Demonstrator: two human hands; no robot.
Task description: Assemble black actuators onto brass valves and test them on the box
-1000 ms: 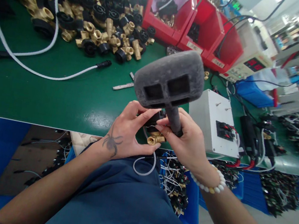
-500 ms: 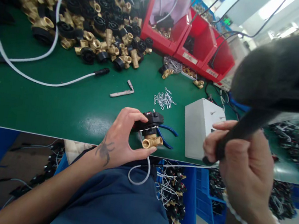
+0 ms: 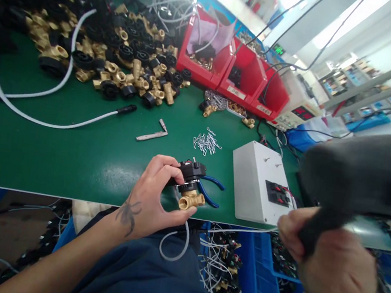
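My left hand grips a brass valve with a black housing near the table's front edge, fingers on the black part and thumb below the brass. A white cable hangs in a loop below it. Blue-handled pliers lie just behind the valve, their jaws hidden. On the right, my right hand is wrapped round the handle of a black tool with a thick, rounded body. The tool is raised close to the camera, blurred and cut off by the frame; its kind is unclear.
Small metal clips and a bent metal tool lie on the green table. A grey switch box stands right of the valve. Brass fittings are heaped at back left, near red bins. Blue crates stand below.
The black tool and my right hand have moved lower and slightly right in view, uncovering the switch box's front. My left hand still holds the valve; the view has tilted up somewhat.
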